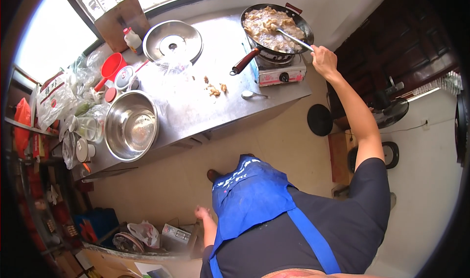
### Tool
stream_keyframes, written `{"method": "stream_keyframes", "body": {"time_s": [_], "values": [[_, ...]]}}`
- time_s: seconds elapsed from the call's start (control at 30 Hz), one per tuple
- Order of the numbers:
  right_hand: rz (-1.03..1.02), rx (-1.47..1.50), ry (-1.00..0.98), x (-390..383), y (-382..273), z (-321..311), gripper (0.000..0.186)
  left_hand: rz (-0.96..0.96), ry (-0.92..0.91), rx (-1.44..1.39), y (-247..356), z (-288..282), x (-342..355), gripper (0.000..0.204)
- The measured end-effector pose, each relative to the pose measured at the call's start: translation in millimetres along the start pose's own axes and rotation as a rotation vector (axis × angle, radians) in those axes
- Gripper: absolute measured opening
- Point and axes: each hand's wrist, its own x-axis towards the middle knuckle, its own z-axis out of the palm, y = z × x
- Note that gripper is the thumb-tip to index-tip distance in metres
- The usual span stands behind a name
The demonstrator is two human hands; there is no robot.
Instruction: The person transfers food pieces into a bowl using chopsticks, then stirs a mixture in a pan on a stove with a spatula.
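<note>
The right hand (324, 62) gripped the metal utensil (295, 39), dipped into food (264, 27) in the wok (305, 27), right on the gas stove (293, 76)! Left hand (202, 212) low, and I couldn't tell if closed.

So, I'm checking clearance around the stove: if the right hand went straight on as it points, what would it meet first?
Setting aside the metal utensil it holds, the right hand would probably meet the wok rim first; the hand's height relative to it is unclear.

Wok (304, 28) on stove (269, 77) at right end of counter (196, 111), basin (133, 127) toward the left.
</note>
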Motion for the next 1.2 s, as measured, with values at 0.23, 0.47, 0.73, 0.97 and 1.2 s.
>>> {"method": "stream_keyframes", "body": {"time_s": [0.23, 0.47, 0.73, 0.97, 1.2], "values": [[0.142, 0.094, -0.038, 8.6, -16.6, -3.7, 0.027, -0.001, 0.058, 0.068, -15.9, -9.0, -6.6, 0.029], [0.353, 0.259, -0.03, -0.8, -9.0, -21.7, 0.031, 0.094, 0.038, -0.116, 29.0, 0.8, -16.5, 0.034], [0.333, 0.473, 0.04, -24.7, -5.6, -35.9, 0.036, 0.435, -0.206, -0.254, 222.7, 63.2, -75.9, 0.048], [0.65, 1.236, 0.242, -76.8, -56.6, -7.3, 0.028, 0.595, -0.236, -0.52, 335.2, 115.2, -106.4, 0.039], [0.79, 1.403, 0.3, -102.5, -112.8, -9.1, 0.028, 0.476, -0.24, -0.612, 385.6, 144.9, -105.3, 0.041]]}}
